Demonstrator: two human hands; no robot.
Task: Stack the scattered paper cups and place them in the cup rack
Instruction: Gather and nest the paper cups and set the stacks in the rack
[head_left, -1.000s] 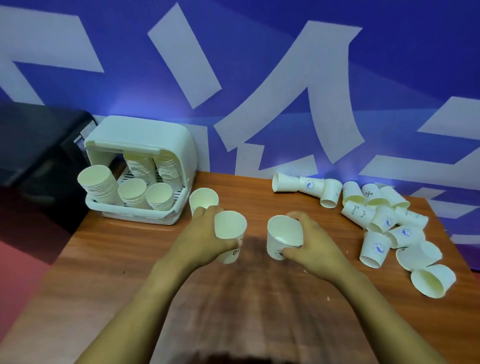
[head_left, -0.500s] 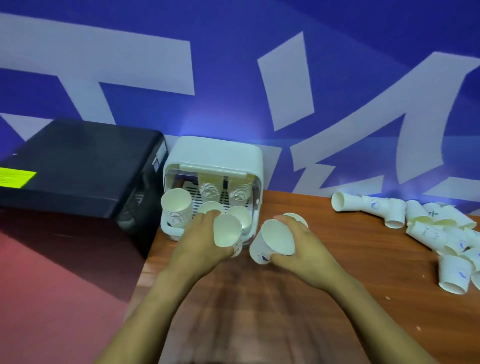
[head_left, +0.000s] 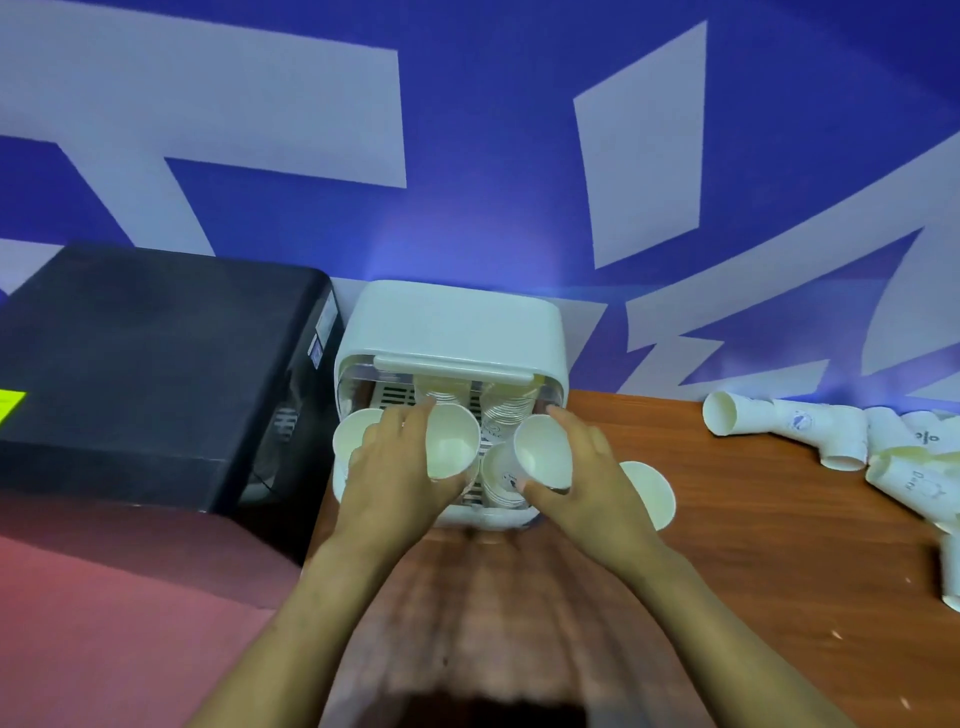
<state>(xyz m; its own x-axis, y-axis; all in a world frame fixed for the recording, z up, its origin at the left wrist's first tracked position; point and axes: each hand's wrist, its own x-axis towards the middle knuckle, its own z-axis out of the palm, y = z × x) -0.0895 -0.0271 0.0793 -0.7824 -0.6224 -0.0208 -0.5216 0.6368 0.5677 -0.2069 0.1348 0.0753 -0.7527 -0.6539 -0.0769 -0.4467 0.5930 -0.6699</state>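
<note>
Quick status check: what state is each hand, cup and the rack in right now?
left hand: grips one cup, mouth toward camera
right hand: grips another cup, tilted
cup rack: open, holding stacked cups
lone cup: beside the rack
scattered cups: lying on table

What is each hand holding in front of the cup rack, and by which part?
The left hand grips one paper cup round its side wall. The right hand grips another paper cup the same way, fingers and thumb round its side wall.
</note>
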